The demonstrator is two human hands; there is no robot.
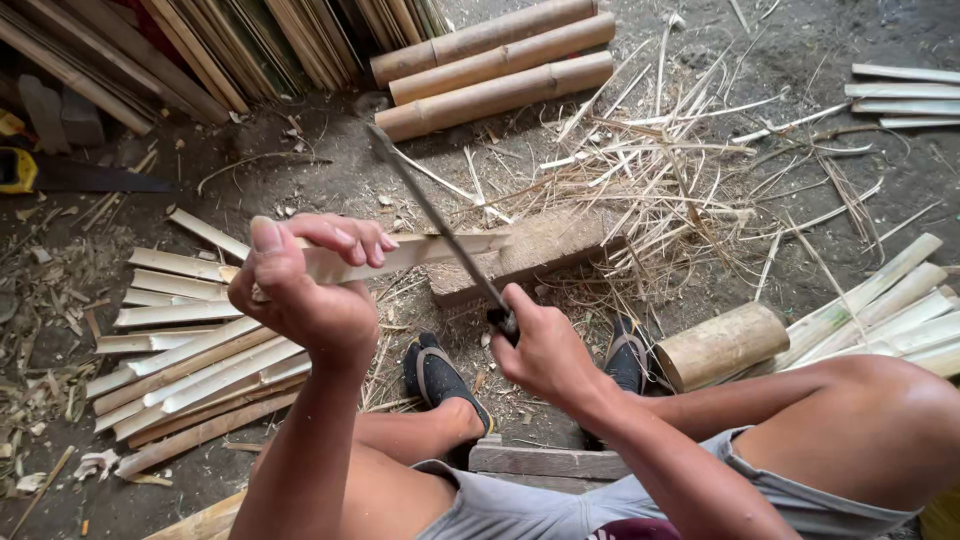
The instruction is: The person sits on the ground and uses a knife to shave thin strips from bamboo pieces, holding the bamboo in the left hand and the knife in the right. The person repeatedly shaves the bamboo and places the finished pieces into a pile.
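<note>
Seated low, knees apart, feet in dark sandals [440,375] planted by a wooden block [530,255]. Right hand [545,350] clenched on the handle of a long knife [435,220], blade angled up and away across the work. Left hand [305,280] grips a pale bamboo strip [420,252], held level with its far end propped on the block, likely to steady it against the blade. Split slats [190,350] piled at left within reach. Shavings [660,170] scattered beyond the block; whole bamboo poles [500,65] stacked farthest off.
</note>
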